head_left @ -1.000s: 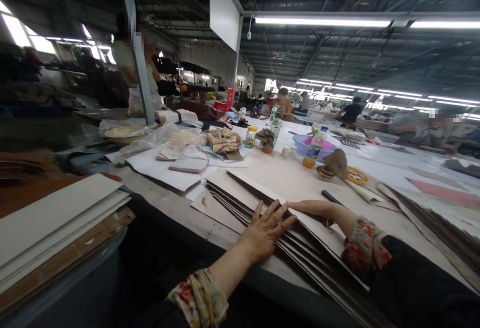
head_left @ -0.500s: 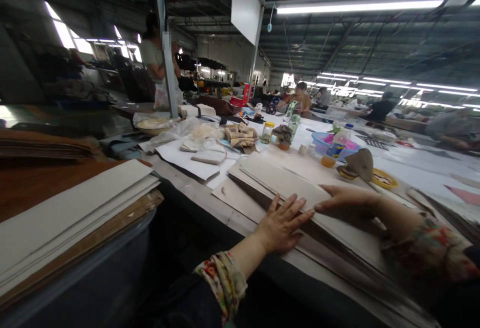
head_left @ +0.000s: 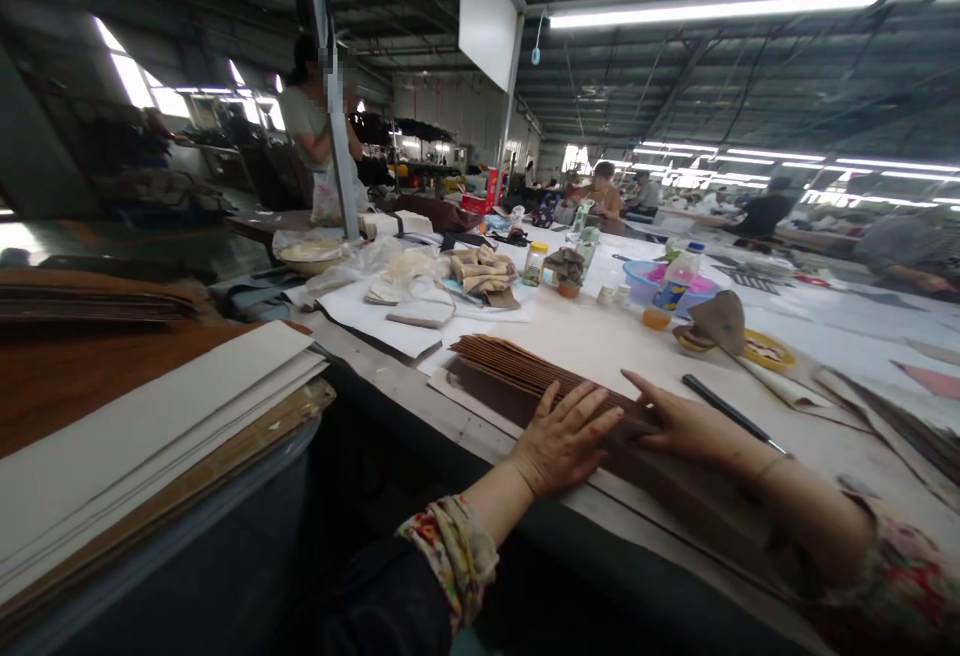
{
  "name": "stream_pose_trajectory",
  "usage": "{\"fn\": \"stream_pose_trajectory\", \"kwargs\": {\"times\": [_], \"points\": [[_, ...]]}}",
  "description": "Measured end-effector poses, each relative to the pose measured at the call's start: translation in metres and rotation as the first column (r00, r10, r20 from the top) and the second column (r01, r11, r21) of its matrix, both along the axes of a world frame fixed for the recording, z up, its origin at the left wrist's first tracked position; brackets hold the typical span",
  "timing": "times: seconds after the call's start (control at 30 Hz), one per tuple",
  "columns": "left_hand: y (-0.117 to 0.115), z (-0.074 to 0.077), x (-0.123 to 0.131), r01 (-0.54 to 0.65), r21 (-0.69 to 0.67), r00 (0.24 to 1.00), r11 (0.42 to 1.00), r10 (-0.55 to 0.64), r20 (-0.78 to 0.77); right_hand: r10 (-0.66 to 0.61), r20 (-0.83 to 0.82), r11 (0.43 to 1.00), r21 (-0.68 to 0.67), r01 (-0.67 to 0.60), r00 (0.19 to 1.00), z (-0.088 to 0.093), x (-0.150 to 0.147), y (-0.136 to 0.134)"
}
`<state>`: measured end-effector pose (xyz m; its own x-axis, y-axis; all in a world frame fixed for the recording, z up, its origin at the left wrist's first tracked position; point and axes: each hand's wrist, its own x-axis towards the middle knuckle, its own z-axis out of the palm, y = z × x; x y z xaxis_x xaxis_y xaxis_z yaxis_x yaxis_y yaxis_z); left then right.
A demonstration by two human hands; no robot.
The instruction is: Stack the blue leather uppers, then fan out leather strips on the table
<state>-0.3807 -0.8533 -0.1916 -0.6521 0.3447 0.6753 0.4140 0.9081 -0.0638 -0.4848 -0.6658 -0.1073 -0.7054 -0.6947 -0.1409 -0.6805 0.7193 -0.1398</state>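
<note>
A long stack of thin brown sheets [head_left: 517, 366] lies along the front edge of the white-covered table [head_left: 480, 441], its layered edges fanned at the far left end. My left hand [head_left: 562, 441] rests on the near side of the stack, palm down with fingers spread. Across the stack's top and far side lies my right hand [head_left: 686, 426], thumb and fingers apart, nothing gripped. A dark, slim tool [head_left: 731, 414] with a metal end lies just beyond my right forearm.
White boards [head_left: 150, 436] lie on brown material at the left. Behind are a bottle [head_left: 675, 286], a blue basin [head_left: 640, 281], a yellow dish [head_left: 772, 350], a jar [head_left: 535, 264] and bundled gloves [head_left: 480, 274]. A person [head_left: 311, 126] stands beyond the post.
The white strips that covered the stack are gone from its top, so the brown layers show. The dark tool has come into view. My right hand has shifted slightly and its fingers are more extended.
</note>
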Motion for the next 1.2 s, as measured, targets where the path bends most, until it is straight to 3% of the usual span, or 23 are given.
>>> {"fn": "stream_pose_trajectory", "kwargs": {"times": [0.27, 0.5, 0.67, 0.8, 0.97, 1.07, 1.2], "points": [[0.003, -0.002, -0.004, -0.064, 0.028, 0.998, 0.998, 0.064, 0.018, -0.059, -0.168, 0.998, -0.01, 0.058, 0.984, -0.001, -0.027, 0.004], [0.001, -0.003, -0.002, -0.057, 0.042, 0.998, 0.997, 0.059, -0.036, -0.013, -0.211, 1.0, 0.013, 0.016, 0.977, 0.021, 0.001, 0.012], [0.004, -0.002, -0.002, -0.068, 0.051, 0.995, 0.996, 0.072, -0.073, 0.028, -0.148, 0.998, -0.054, -0.036, 0.989, 0.002, 0.016, 0.021], [-0.012, -0.001, -0.003, -0.224, 0.134, 0.974, 0.965, 0.226, 0.001, 0.028, -0.173, 0.993, -0.111, -0.048, 0.985, -0.016, 0.011, 0.024], [-0.058, 0.015, 0.002, -0.487, 0.19, 0.874, 0.853, 0.471, 0.121, 0.015, -0.25, 0.994, -0.099, -0.041, 0.968, -0.011, 0.02, 0.026], [-0.063, 0.037, -0.006, -0.416, 0.027, 0.905, 0.909, 0.41, 0.112, 0.026, -0.294, 0.993, -0.1, -0.058, 0.955, -0.006, 0.028, 0.024], [-0.023, 0.064, -0.028, -0.116, -0.153, 0.981, 0.981, 0.138, 0.137, 0.047, -0.369, 0.991, -0.096, -0.089, 0.928, -0.004, 0.031, 0.021]]}}
